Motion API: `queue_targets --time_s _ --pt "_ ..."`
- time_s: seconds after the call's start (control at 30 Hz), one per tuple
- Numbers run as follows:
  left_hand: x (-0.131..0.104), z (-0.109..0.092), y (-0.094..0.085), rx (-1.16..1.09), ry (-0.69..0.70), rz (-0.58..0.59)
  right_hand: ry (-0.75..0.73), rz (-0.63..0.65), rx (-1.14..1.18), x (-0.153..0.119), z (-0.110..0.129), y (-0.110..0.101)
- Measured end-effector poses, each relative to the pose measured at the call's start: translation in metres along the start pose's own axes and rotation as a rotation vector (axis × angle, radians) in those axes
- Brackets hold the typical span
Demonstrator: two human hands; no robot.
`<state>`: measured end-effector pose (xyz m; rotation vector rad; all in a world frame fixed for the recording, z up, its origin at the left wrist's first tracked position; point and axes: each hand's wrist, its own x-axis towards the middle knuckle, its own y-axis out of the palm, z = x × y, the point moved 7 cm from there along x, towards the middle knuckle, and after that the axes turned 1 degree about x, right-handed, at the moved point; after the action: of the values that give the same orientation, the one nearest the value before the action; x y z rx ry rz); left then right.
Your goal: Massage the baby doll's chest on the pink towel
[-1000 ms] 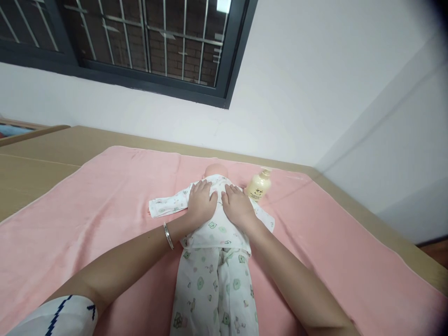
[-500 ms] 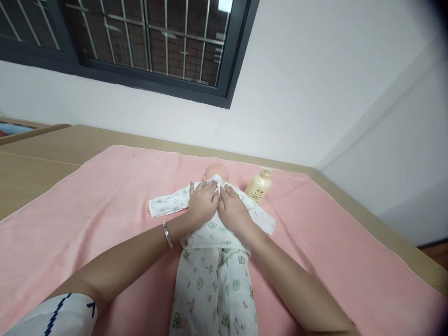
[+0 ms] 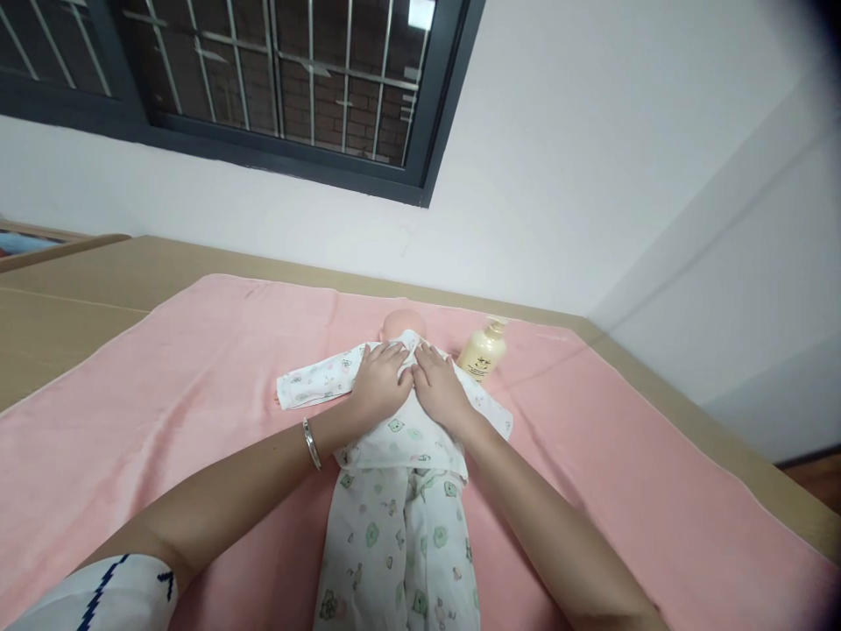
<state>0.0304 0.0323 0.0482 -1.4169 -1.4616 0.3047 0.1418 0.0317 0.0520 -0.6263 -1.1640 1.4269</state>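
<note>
A doll (image 3: 404, 325) in a white printed top (image 3: 407, 438) and matching trousers (image 3: 371, 535) lies on a pink cloth (image 3: 229, 350), its head toward the wall. My left hand (image 3: 381, 381) rests flat on the upper left of the top, fingers pointing to the doll's head. Beside it, my right hand (image 3: 439, 386) lies on the upper right of the top, thumbs close together. Both hands are open and hold nothing. The sleeves spread out to either side.
A cream pump bottle (image 3: 483, 352) leans on the cloth right of the doll's head. Behind the wooden surface (image 3: 85, 272) rise a white wall and a barred window (image 3: 282, 88). Part of another wooden edge shows at the far left.
The view has shifted slightly. Both hands stay on the doll's top, with the right fingers moved a little up and outward.
</note>
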Motion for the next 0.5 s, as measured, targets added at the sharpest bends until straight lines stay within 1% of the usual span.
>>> queue_targets --time_s 0.1,0.17,0.23,0.33,0.4,0.5 --pt "0.003 0.003 0.0 -0.006 -0.015 0.056 -0.003 -0.011 -0.02 -0.009 0.014 0.001" --pt "0.005 0.004 0.0 0.004 -0.008 0.069 -0.029 -0.023 -0.003 -0.009 0.017 -0.001" --pt "0.004 0.002 0.002 0.027 0.032 0.052 -0.066 -0.025 0.044 -0.004 0.012 -0.002" --pt "0.001 -0.003 0.004 0.061 0.094 0.019 -0.078 -0.008 0.126 0.008 -0.004 -0.002" --pt "0.001 -0.004 0.006 0.062 0.096 0.019 -0.068 0.007 0.146 0.013 -0.011 -0.001" --pt "0.005 0.0 0.003 0.024 0.054 0.042 -0.04 0.016 0.101 0.01 -0.008 0.001"
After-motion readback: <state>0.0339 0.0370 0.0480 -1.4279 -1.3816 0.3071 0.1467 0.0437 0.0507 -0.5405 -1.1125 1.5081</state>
